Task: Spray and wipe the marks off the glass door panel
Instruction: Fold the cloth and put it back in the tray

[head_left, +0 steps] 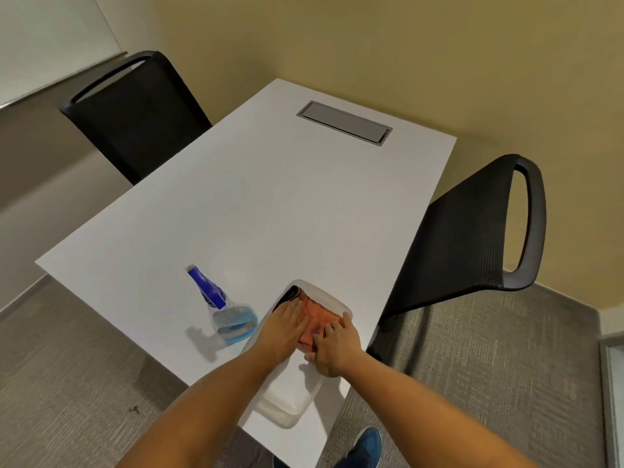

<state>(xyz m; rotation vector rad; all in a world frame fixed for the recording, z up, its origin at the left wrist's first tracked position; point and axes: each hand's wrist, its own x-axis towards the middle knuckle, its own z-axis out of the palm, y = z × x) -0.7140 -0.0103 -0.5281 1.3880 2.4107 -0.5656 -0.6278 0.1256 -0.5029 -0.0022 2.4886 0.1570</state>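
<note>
On the white rectangular desk (pixel 256 197), a clear plastic spray bottle (pixel 225 312) with a blue trigger head and blue liquid lies on its side, just left of a clear shallow plastic tray (pixel 293 396). In the tray's far end sits a folded orange cloth (pixel 315 319) with a dark edge. The left hand (pixel 283 327) presses the cloth, fingers straight. The right hand (pixel 332 347) rests on its right side, fingers curled against the fabric.
</note>
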